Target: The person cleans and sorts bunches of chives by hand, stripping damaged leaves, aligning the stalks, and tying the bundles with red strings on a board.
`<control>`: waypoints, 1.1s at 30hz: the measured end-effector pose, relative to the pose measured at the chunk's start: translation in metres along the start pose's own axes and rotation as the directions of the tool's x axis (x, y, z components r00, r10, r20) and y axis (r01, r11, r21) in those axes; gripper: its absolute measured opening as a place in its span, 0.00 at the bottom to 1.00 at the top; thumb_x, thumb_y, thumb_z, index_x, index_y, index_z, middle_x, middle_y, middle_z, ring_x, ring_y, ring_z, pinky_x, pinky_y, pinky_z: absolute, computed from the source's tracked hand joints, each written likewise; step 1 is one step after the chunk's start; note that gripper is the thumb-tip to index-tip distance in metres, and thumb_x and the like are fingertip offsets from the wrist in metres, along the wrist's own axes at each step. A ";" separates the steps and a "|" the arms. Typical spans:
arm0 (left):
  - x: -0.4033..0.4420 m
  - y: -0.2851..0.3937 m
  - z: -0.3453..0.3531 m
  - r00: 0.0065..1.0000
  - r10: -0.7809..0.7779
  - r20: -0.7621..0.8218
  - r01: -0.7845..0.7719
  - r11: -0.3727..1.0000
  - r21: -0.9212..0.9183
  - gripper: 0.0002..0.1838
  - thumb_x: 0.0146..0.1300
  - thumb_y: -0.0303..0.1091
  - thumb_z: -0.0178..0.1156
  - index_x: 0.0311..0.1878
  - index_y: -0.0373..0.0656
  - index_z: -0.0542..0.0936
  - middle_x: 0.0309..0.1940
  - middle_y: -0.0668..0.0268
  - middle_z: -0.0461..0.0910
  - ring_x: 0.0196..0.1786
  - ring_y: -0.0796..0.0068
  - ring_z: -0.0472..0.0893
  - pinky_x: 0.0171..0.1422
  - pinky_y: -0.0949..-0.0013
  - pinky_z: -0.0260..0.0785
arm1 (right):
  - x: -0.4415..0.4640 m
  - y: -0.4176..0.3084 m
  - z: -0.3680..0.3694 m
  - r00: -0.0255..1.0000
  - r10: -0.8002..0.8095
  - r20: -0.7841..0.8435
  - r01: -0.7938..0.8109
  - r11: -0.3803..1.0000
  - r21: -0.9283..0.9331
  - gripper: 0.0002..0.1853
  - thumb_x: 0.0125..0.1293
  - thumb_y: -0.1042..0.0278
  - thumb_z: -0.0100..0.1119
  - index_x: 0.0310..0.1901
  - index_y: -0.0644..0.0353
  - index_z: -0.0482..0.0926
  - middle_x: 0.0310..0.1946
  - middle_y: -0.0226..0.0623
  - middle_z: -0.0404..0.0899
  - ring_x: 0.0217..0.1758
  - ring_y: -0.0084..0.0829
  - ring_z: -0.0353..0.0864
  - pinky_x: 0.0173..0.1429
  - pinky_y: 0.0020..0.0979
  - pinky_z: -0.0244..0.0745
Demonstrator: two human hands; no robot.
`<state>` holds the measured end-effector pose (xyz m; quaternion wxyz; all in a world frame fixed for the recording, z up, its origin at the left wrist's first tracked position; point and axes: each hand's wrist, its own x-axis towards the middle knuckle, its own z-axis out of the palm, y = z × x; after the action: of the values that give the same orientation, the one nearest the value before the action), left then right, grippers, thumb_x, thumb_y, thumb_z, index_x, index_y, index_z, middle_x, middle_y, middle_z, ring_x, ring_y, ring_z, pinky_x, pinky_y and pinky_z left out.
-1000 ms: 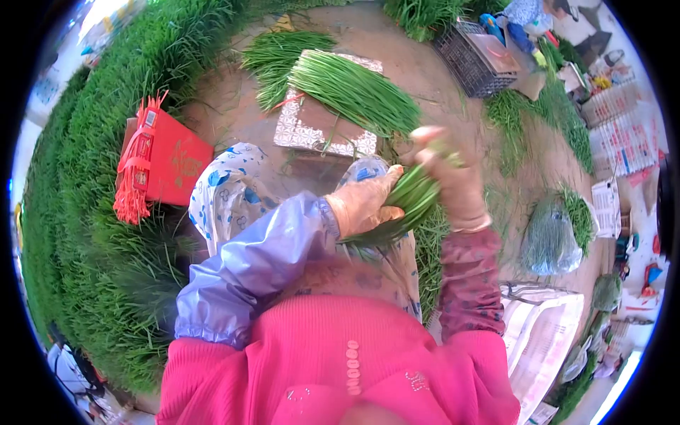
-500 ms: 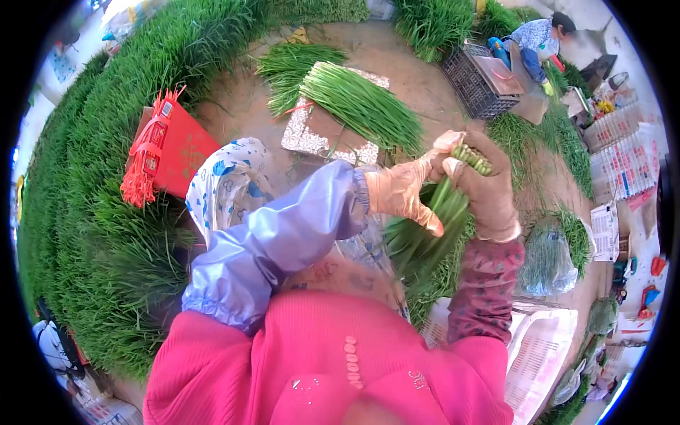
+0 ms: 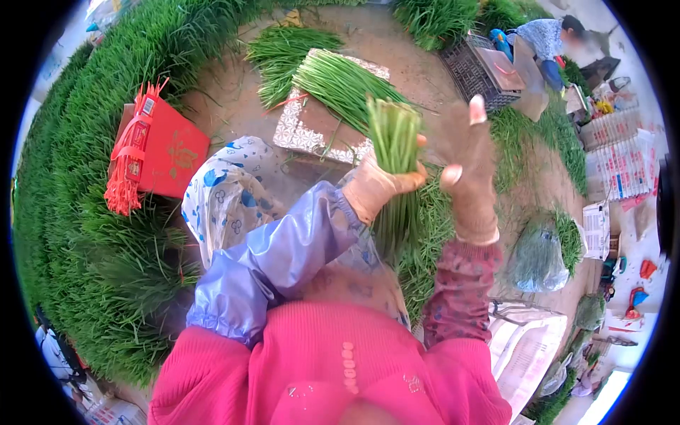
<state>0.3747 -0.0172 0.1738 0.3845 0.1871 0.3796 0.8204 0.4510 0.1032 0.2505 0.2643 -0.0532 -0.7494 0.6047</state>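
Note:
My left hand [image 3: 375, 185], in a pale glove, is wrapped round a bunch of chives [image 3: 394, 138]. The cut stem ends point up and away from me, and the green leaves hang below the fist. To the right of the bunch, my right hand [image 3: 473, 188] is raised in a brown fingerless glove. Its thumb and a fingertip stand apart with nothing between them, and motion blurs part of it. Ahead of the hands, a larger bundle of chives [image 3: 347, 83] lies across a white-patterned board [image 3: 301, 131]. Loose chives [image 3: 428, 244] lie under the hands.
A red box [image 3: 170, 149] with red ties stands on the left, beside a thick bank of chives [image 3: 78, 212]. A black crate [image 3: 471, 71] is at the upper right, near another person [image 3: 542, 39]. A plastic bag of greens [image 3: 538, 258] lies on the right.
My right hand has let go of the bunch and moved off to its right. My left hand now grips the bunch, which stands more upright and further left.

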 end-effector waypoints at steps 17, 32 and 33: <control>0.153 -0.013 -0.158 0.835 -0.144 -0.532 0.433 0.769 0.471 0.14 0.62 0.32 0.65 0.49 0.36 0.79 0.33 0.61 0.84 0.32 0.75 0.81 0.37 0.74 0.75 | -0.007 0.145 -0.041 0.805 0.553 -0.215 -0.592 0.775 -0.221 0.34 0.51 0.82 0.61 0.64 0.63 0.66 0.37 0.32 0.77 0.32 0.23 0.76 0.35 0.26 0.74; 0.277 -0.037 -0.275 0.759 -0.302 -0.577 0.593 -0.044 0.804 0.21 0.65 0.49 0.55 0.40 0.40 0.86 0.32 0.61 0.86 0.42 0.69 0.85 0.48 0.67 0.77 | 0.029 0.176 -0.038 0.767 0.609 -0.204 -0.641 0.711 -0.287 0.40 0.49 0.73 0.66 0.67 0.69 0.62 0.50 0.44 0.79 0.53 0.34 0.78 0.59 0.32 0.72; 0.274 -0.029 -0.268 0.790 -0.332 -0.515 0.519 -0.085 0.851 0.18 0.66 0.44 0.53 0.40 0.41 0.86 0.31 0.63 0.87 0.41 0.70 0.85 0.46 0.68 0.78 | 0.050 0.171 -0.038 0.830 0.538 -0.151 -0.547 0.730 -0.410 0.40 0.50 0.72 0.66 0.66 0.68 0.63 0.48 0.47 0.80 0.53 0.37 0.80 0.58 0.33 0.73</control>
<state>0.0551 0.0783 -0.0164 0.3668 0.2041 0.8873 0.1910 0.3852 0.2013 0.1120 0.0657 -0.3339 -0.8138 0.4711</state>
